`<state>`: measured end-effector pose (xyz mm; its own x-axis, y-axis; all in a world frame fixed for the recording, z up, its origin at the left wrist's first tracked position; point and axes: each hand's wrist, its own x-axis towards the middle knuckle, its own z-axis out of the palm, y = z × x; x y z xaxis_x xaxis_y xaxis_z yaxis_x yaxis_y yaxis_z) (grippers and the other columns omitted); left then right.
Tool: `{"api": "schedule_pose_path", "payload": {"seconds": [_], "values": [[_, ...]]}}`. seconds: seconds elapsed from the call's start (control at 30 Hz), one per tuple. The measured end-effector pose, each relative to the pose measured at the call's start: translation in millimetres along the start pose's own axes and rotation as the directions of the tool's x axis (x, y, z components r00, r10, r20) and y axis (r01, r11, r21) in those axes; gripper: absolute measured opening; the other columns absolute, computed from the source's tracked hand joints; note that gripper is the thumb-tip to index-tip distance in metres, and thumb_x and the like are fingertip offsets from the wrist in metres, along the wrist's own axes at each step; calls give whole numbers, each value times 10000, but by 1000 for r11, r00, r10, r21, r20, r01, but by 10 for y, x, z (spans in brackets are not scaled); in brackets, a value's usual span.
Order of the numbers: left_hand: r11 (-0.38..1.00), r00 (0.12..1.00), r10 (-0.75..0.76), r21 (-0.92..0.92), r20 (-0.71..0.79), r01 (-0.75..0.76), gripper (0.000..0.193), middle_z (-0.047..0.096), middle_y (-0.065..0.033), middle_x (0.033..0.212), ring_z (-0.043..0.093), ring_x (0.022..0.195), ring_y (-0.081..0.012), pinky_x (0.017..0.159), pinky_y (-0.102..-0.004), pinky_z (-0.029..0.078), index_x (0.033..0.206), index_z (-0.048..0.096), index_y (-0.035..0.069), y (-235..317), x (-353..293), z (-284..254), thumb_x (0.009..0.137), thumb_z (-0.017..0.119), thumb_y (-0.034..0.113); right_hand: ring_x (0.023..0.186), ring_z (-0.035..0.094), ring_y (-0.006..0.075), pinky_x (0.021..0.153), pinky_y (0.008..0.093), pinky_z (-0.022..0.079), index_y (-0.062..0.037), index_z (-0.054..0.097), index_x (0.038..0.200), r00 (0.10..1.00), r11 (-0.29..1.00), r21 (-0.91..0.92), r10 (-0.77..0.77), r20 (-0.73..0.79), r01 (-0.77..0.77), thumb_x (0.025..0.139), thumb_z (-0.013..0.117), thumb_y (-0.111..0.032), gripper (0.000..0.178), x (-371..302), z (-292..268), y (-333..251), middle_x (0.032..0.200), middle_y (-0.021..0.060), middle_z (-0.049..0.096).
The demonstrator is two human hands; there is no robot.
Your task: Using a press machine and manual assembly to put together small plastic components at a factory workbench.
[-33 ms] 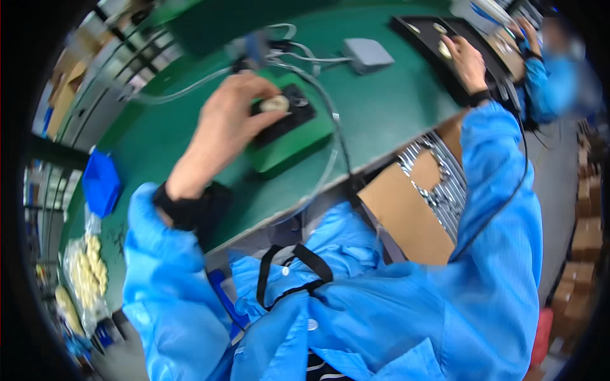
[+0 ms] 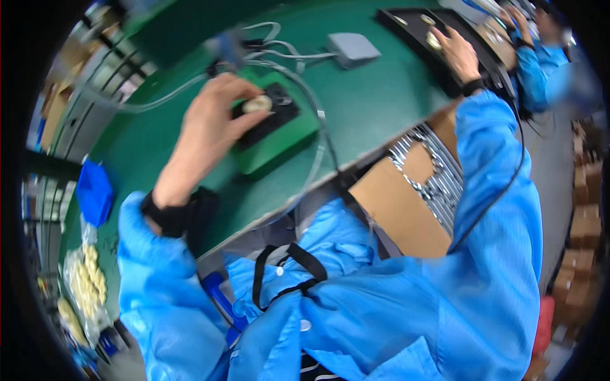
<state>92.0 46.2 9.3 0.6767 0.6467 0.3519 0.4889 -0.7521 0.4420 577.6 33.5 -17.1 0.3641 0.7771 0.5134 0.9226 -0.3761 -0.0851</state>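
My left hand (image 2: 206,124) pinches a small round cream-coloured piece (image 2: 257,105) between thumb and fingers. It holds the piece over the black top (image 2: 267,127) of a green block-shaped fixture (image 2: 279,151); whether they touch, I cannot tell. A round metal-looking part (image 2: 280,96) sits on the black top beside the piece. Far to the right, my right hand (image 2: 460,57) reaches over a black tray (image 2: 413,47), its fingers apart. Its fingertips are at another cream piece (image 2: 433,42). More small pale pieces (image 2: 427,20) lie farther back in the tray.
Grey cables (image 2: 298,57) run from a grey box (image 2: 353,49) past the fixture. An open carton (image 2: 397,206) of metal rods stands below the table's front edge. At left are a blue bin (image 2: 94,193) and a bag of cream pieces (image 2: 86,279). Another person's sleeve (image 2: 534,76) is at far right.
The whole view has shifted slightly, so the bench appears a little farther left. My left hand keeps the cream piece over the fixture. My right hand remains at the tray.
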Motion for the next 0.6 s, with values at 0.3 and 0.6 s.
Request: {"api": "schedule_pose_path", "payload": {"seconds": [0.3,0.6], "values": [[986,990,-132,-95,52,137,328,568,-78,1120,531,1026,-169,911,-278,402,1177,598,23,51,-160,43,854,626,67,772,639,375,664,428,501,-60,606,960,996,916,392,-80,-27,84,921,572,-201,149,-1790,-111,38,791,201,642],[976,977,-215,30,0,215,391,580,-85,1141,533,1073,-189,932,-308,401,1226,586,43,97,-553,-251,841,636,94,761,656,370,666,432,516,-17,638,833,905,986,-14,159,395,-167,752,686,-160,171,-2903,819,971,755,176,665]]}}
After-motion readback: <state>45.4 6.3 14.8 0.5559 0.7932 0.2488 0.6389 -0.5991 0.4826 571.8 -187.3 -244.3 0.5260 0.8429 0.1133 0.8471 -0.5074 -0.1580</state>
